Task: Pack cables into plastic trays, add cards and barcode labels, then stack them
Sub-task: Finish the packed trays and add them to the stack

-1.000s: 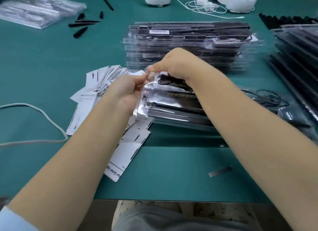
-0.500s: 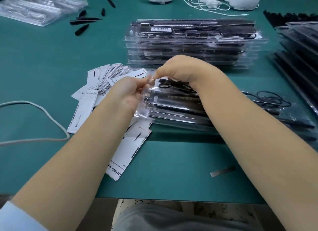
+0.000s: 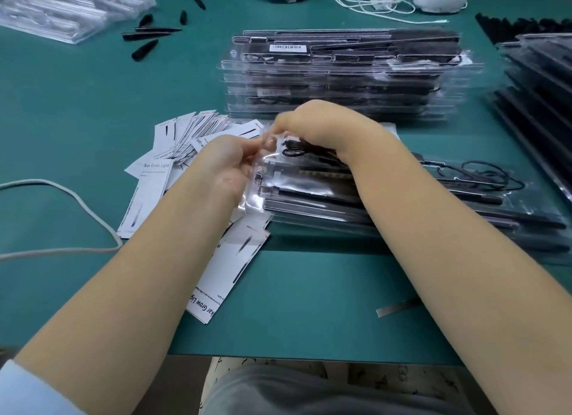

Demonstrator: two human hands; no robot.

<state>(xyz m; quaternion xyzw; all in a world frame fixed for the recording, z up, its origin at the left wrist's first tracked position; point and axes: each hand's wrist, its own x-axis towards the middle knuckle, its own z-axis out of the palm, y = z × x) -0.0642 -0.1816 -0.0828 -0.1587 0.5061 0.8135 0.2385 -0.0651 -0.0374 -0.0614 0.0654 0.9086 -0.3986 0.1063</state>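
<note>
Tray [image 3: 309,195] stays gripped by both hands [image 3: 229,164], right [image 3: 322,126] still pinching the cable [image 3: 297,148]

The tray [image 3: 309,195] lies at table centre, with the cards [image 3: 185,142] fanned to its left (some tucked under its edge), the stack of packed trays [image 3: 346,77] behind it, and a further tray pile [image 3: 538,105] to the right.
</note>
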